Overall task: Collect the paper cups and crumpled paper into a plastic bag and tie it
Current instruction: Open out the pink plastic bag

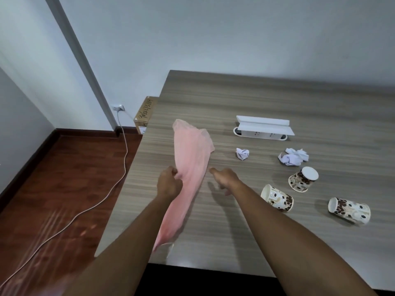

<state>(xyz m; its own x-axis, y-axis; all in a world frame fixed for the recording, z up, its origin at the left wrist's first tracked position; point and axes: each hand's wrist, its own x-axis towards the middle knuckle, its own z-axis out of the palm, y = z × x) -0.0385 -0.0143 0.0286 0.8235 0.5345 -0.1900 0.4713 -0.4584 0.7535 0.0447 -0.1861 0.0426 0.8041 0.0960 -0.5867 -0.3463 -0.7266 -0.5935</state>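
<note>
A pink plastic bag (190,165) hangs stretched out above the grey wooden table (256,99). My left hand (168,183) pinches the bag's left side at mid-length. My right hand (225,178) is at the bag's right side with a finger reaching its edge; whether it grips the plastic cannot be told. Three paper cups with a coffee-bean print lie on the table to the right: one (303,178) upside down and tilted, one (276,197) on its side, one (349,210) on its side further right. Two crumpled papers, a small one (242,153) and a bigger one (294,157), lie behind the cups.
A white pop-up socket unit (264,128) with its lid raised sits in the table behind the papers. A cardboard box (145,115) stands on the floor by the table's far left corner. A white cable (106,189) runs from a wall socket across the wooden floor.
</note>
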